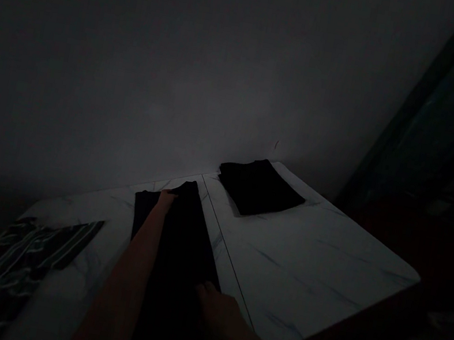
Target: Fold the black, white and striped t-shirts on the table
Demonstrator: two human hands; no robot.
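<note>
A long black cloth (185, 245) lies spread on the white marbled table (317, 256), running from near the wall toward me. My left hand (167, 199) rests at its far end, close to the top edge. Over the right edge of the same cloth, nearer to me, is my right hand (210, 303). The picture is very dark, and the fingers of both hands are too dim to make out whether they grip the cloth. A folded black cloth (259, 188) lies at the table's back, right of the seam.
On the table's left part lies a dark garment with light stripes (27, 258). A grey wall (209, 73) rises behind the table. Dark hanging fabric (441, 126) is at the right. The table's right corner is rounded.
</note>
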